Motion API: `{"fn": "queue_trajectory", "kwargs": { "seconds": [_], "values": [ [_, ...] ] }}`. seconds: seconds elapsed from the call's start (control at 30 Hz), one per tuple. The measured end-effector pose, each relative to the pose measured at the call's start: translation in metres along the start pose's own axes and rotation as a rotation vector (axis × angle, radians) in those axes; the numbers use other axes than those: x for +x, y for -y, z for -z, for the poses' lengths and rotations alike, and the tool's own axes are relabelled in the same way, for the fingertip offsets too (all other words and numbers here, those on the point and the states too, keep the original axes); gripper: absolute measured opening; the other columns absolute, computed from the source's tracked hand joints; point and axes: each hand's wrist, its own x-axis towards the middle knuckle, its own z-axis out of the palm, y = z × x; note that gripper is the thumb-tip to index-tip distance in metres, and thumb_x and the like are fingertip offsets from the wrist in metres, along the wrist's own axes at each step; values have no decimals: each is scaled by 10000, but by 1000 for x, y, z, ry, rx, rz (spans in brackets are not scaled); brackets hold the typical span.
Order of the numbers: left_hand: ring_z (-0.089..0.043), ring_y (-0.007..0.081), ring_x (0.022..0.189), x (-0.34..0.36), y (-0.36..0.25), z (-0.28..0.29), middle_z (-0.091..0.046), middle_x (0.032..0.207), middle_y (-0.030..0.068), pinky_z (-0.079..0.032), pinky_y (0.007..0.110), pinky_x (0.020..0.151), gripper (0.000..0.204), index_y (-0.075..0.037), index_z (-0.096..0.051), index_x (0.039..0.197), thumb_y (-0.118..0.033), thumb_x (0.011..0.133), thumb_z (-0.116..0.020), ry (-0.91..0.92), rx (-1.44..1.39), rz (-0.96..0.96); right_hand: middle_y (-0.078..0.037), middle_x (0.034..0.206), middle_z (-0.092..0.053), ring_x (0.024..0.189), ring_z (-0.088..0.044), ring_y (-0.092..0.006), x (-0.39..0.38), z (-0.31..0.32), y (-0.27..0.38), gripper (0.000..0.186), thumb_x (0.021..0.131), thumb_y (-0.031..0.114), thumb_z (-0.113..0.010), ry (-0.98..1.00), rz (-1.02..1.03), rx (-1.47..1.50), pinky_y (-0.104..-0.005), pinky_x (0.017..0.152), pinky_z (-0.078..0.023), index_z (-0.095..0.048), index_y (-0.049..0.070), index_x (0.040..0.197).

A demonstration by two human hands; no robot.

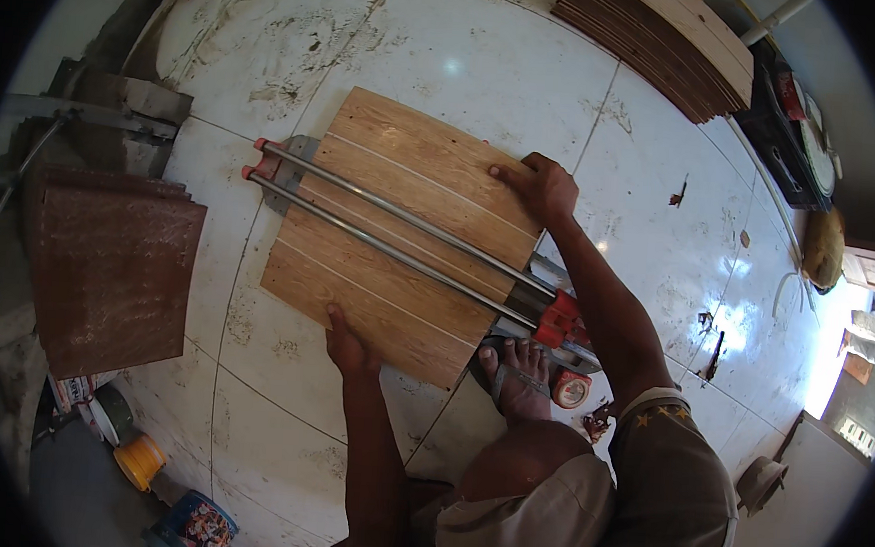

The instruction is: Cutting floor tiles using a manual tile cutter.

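A square wood-look tile (395, 151) with pale lines across it lies in a manual tile cutter, beneath its two steel rails (401, 209). The cutter's red far-left end (260, 160) and its red near-right end (560, 321) stick out past the tile. My left hand (351, 346) grips the tile's near edge, thumb on top and fingers hidden below. At the opposite edge, my right hand (546, 192) holds the tile near its right corner, with its fingers partly out of sight. My sandalled foot (522, 374) is beside the cutter's near end.
Brown tiles (117, 274) lean at the left, and more tiles (662, 47) are stacked at the far right. A yellow container (139, 461) and a blue bucket (191, 529) stand lower left. A small red round object (571, 389) lies by my foot on the dirty white floor (441, 48).
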Motion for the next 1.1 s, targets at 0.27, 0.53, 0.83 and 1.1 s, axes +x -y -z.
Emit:
{"fn": "queue_trajectory", "kwargs": {
  "seconds": [0.27,0.53,0.83,1.1],
  "values": [
    [-519,294,1298,2,6,-5,-503,1454,130,-431,473,1105,684,-52,-353,1513,-430,1006,-615,-23,-27,-40,-136,888,-747,871,-729,-312,-6,5,0,760,720,775,-714,-11,-2,-28,-425,806,-554,-749,87,1041],
    [-525,297,1293,11,8,5,-508,1444,135,-442,480,1095,704,-37,-358,1500,-440,993,-634,-39,-44,-19,-125,885,-747,866,-728,-309,-6,3,5,729,730,762,-717,-15,-26,-21,-431,793,-551,-750,97,1028],
    [-529,301,1287,10,2,-6,-519,1428,131,-444,481,1094,738,-28,-357,1496,-461,977,-651,-74,-15,5,-124,890,-747,864,-728,-306,0,4,0,735,721,781,-710,-11,-32,-51,-427,791,-551,-746,117,1034],
    [-517,302,1300,9,-2,-5,-511,1440,140,-434,472,1103,706,-17,-369,1491,-443,993,-633,-61,-29,24,-126,887,-746,860,-729,-301,-1,5,4,737,736,784,-691,5,-40,-54,-426,784,-552,-746,112,1032]
  ]
}}
